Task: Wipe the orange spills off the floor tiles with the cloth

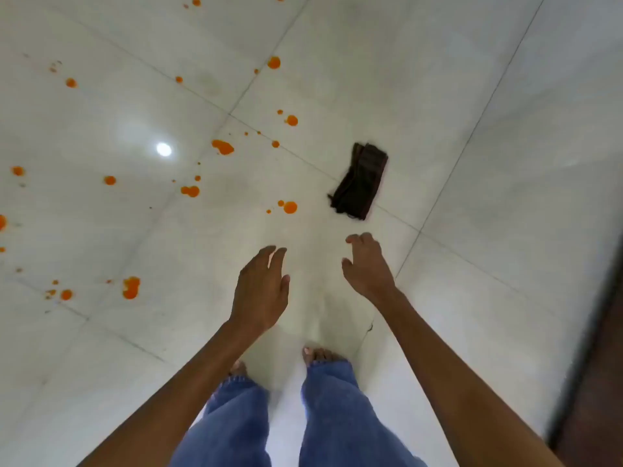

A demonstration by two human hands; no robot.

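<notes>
Cloth (pixel 359 181) lying folded on floor tiles (pixel 472 79), untouched. Orange spills (pixel 222 147) sitting scattered to its left, none seemingly wiped. Left hand (pixel 261 288) and right hand (pixel 365 266) hovering empty, fingers relaxed. Wiping not starting yet.

Open glossy white floor tile (pixel 472 96) runs from the right hand (pixel 367 267) and left hand (pixel 261 291), both holding nothing, up to the folded dark brown cloth (pixel 359 182). Scattered orange liquid spills (pixel 222 147) lie left of the cloth, the nearest just beside its near end. Right of the cloth the tile is bare as far as a dark brown upright edge (pixel 600 382).
</notes>
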